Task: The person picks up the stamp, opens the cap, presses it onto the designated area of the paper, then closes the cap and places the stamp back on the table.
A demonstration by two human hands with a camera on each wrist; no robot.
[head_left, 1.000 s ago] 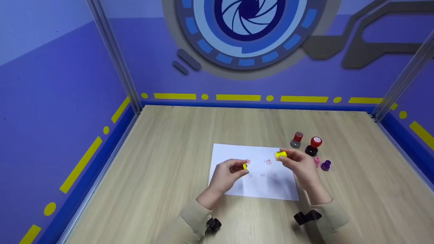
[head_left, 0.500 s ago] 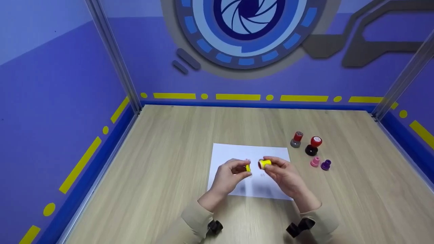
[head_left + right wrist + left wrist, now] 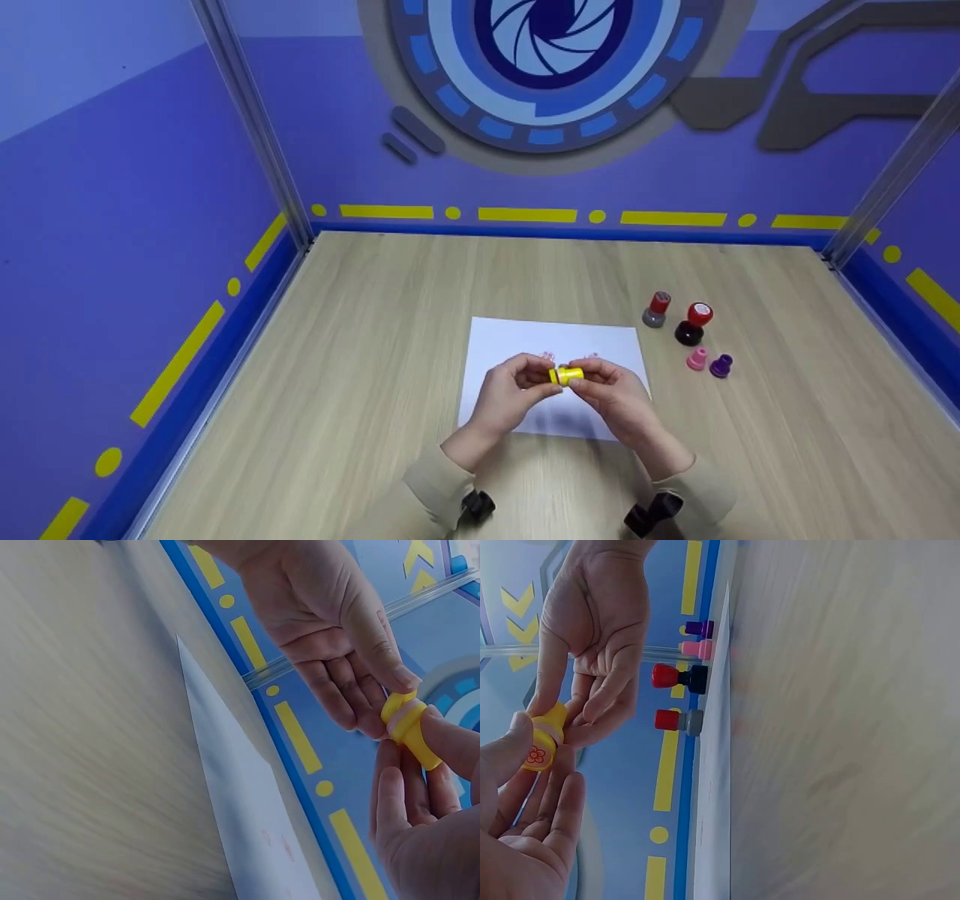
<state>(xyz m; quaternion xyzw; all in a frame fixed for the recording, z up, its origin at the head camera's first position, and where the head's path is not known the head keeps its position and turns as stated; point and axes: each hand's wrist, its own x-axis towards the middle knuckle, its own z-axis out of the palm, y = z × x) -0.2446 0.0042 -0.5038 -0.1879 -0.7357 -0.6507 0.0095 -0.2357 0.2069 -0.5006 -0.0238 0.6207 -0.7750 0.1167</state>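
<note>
Over the paper, my left hand pinches a small yellow cap between thumb and fingers. My right hand grips a yellow toy stamp by its body, its face end turned to the cap. Cap and stamp meet end to end in the right wrist view, where a pale band shows between the cap and the stamp body. A red flower marks the end of the cap in the left wrist view. Below lies a white sheet of paper with faint red prints, partly hidden by my hands.
Right of the paper stand a red-and-grey stamp and a red-and-black stamp. Nearer me are a pink stamp and a purple one. Blue panels wall the wooden table at the back and sides.
My right hand has moved left and slightly down with the yellow stamp, bringing it against the cap. The left hand has hardly moved. The pink stamp has come into full view.
</note>
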